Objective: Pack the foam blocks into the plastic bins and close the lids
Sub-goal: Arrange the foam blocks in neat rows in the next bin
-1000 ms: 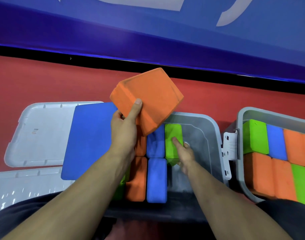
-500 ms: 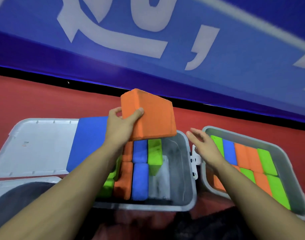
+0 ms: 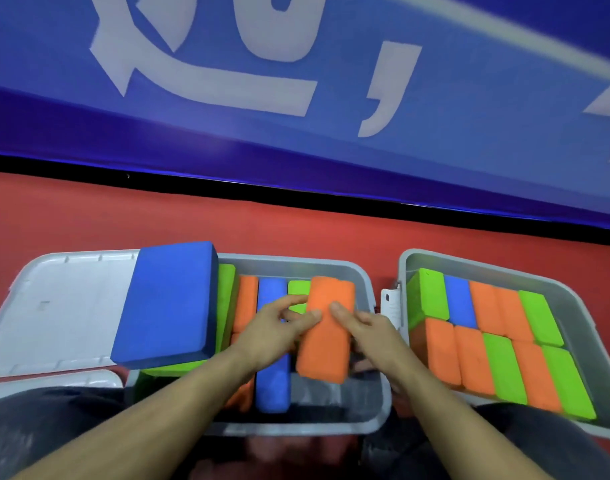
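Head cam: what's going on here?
A person is packing foam blocks into grey plastic bins. Both hands, left hand and right hand, hold an orange foam block over the empty right side of the middle grey bin. A large blue foam block lies across that bin's left edge. The right grey bin is full. A grey lid lies open on the left.

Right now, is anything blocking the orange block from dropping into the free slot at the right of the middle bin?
Nothing visible: the orange block, held by both hands, sits above a bare strip of bin floor beside the green block.
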A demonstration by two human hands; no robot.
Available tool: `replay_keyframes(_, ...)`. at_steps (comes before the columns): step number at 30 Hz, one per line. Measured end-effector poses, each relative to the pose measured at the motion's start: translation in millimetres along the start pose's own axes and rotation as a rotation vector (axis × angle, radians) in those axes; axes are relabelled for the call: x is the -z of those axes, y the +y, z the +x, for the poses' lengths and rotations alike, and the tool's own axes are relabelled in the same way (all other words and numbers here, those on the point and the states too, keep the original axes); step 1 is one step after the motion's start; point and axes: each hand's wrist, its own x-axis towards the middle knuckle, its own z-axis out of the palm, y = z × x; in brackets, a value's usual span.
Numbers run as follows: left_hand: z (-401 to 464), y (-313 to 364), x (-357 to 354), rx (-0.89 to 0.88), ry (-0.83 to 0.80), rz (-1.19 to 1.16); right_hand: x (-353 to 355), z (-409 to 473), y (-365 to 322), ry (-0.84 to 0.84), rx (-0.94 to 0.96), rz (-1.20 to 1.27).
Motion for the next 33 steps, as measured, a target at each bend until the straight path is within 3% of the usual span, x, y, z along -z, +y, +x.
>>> replay_keyframes(8,6,-13,-26,0.068,-0.155,-0.078,17,3,27,0.092,0.000,-0.145)
replay_keyframes(17,15,-11,-17,0.009,-0.107,-0.184,31,3,9,0.089,0.021,-0.174)
replay_keyframes(33,16,-39,-6,0.170,-0.063,-0.070,-7,23,32,-0.086,-0.125,-0.201)
